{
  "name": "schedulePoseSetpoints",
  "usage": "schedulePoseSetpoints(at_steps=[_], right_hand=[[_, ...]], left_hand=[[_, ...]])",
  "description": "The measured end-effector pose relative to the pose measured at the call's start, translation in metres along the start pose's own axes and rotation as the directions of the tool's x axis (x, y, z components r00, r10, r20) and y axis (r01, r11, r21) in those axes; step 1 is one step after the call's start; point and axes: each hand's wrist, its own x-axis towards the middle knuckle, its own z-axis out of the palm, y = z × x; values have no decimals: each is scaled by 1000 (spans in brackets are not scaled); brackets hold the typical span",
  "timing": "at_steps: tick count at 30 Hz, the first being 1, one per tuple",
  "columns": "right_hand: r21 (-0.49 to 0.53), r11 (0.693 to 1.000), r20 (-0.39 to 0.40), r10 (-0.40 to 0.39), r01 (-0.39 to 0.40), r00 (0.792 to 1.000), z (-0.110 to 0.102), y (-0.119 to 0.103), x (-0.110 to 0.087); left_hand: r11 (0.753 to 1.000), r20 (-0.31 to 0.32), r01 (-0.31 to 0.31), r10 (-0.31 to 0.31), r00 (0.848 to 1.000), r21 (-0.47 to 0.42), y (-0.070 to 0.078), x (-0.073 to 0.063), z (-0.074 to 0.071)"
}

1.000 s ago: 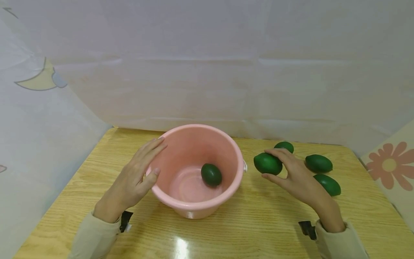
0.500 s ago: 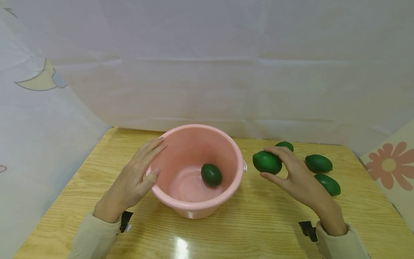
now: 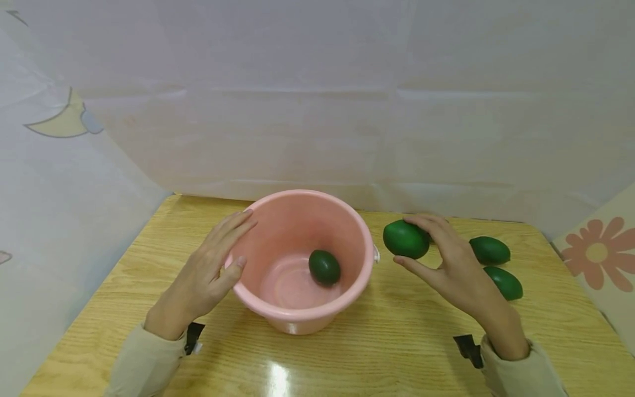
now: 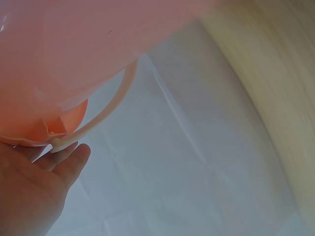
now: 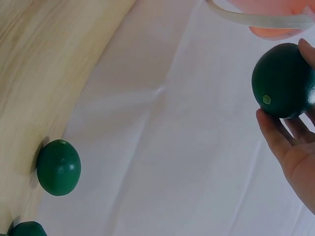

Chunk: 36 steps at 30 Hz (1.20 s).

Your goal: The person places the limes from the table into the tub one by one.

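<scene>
The right hand [image 3: 448, 259] lifted the green fruit [image 3: 405, 239] it gripped and carried it leftward, so that it came up off the desk [image 3: 407, 336] and drew closer to the rim of the pink bucket [image 3: 278, 309]. As the hand rose, it covered the small fruit at the back, which had shown just beyond the fingers a second before.
</scene>
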Motion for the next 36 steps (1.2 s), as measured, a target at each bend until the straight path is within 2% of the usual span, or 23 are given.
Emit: schedulePoseSetpoints(at_steps=[4, 8, 21, 28, 36], right_hand=[[3, 1000, -51, -25, 25, 998, 0, -3, 4], [19, 998, -67, -52, 53, 996, 0, -6, 7], [41, 996, -82, -71, 75, 994, -2, -20, 16], [54, 997, -39, -47, 49, 998, -3, -28, 22], [63, 989, -61, -132, 135, 989, -1, -34, 27]], left_hand=[[1000, 4, 2, -2, 1000, 1, 0, 1, 0], [1000, -1, 1, -1, 1000, 2, 0, 0, 0], [1000, -6, -5, 5, 1000, 0, 1, 0, 0], [1000, -10, -16, 16, 1000, -6, 0, 0, 1], [1000, -3, -3, 3, 1000, -6, 1, 0, 0]])
